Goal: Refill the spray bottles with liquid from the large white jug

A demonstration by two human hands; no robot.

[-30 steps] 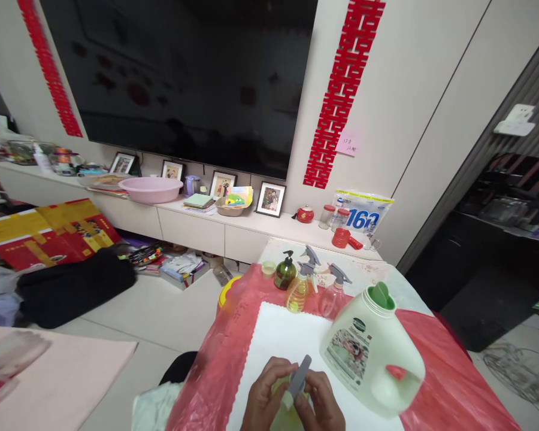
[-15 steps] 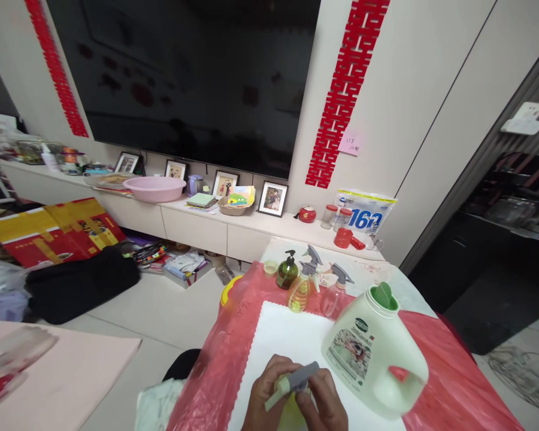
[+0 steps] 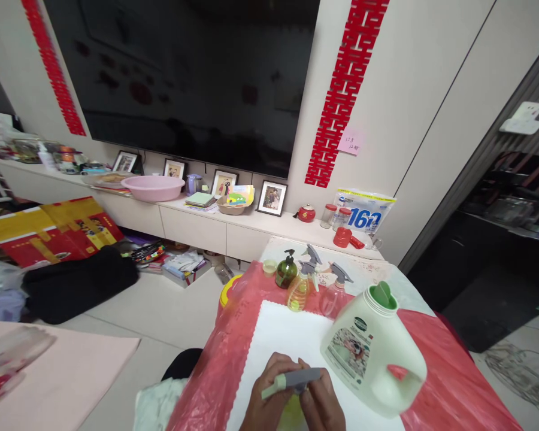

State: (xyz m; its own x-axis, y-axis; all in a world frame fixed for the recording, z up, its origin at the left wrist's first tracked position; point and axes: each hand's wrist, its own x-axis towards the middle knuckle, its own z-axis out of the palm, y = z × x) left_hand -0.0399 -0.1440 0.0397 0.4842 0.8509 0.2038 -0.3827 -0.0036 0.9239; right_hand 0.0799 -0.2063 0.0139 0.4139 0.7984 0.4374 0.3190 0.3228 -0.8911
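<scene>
Both my hands are closed around the top of a spray bottle (image 3: 291, 415) with yellowish contents, low in the view. Its grey trigger head (image 3: 299, 378) lies across my fingers, the pale nozzle pointing left. My left hand (image 3: 267, 386) grips from the left; my right hand (image 3: 327, 402) pinches near the neck from the right. The fingers hide the joint between head and bottle. Beneath is a white sheet (image 3: 281, 329). To the right stands a large pale-green jug (image 3: 372, 353) with a green opening.
Beyond the sheet stand a green pump bottle (image 3: 286, 272), an amber spray bottle (image 3: 298, 293), a clear pinkish spray bottle (image 3: 333, 297) and a small cup (image 3: 269, 267). Red plastic (image 3: 453, 365) covers the table. Behind is a low cabinet (image 3: 197, 224) with picture frames and a pink basin (image 3: 155, 188).
The trigger head has turned in my hands, from slanting up to the right to nearly level. My right hand's fingers have shifted slightly. The other bottles and the jug stay put.
</scene>
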